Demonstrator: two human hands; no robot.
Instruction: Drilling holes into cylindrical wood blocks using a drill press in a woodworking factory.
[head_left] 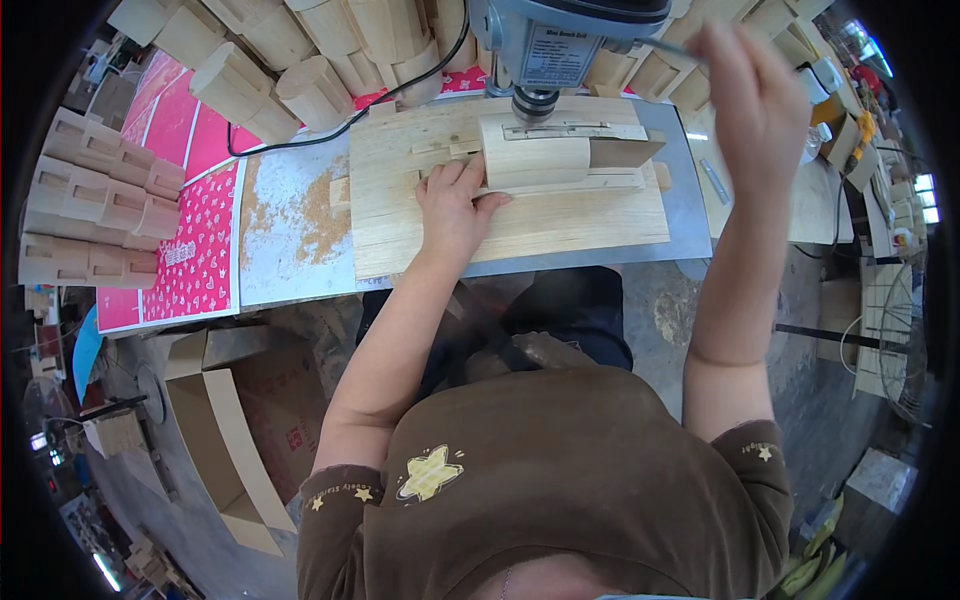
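- While the left grip point(455, 208) rests against the left end of the curved wooden block point(535, 162), thumb apart from the fingers, firm, even pressure there should best stop it turning, fingertips well clear of the chuck point(535, 105)
- Lying on a flat pale board point(560, 228), the block sits below the drill point(560, 50); the bit cannot be made out, so its line is worth checking
- At the drill's lever point(668, 47), the right grip point(752, 100) is raised and blurred; I cannot tell whether it is clamped on it, but a slow, steady pull would suit
- Far left, stacked blocks point(100, 185) stand at the edge of a pink sheet point(210, 215), with an open cardboard box point(240, 450) on the floor nearer the person
- Sawdust point(325, 215) covers part of the tabletop point(290, 287), left of the board
- Further right are a pen point(714, 182), a clear bottle point(815, 140) and what looks like a fan point(902, 350)
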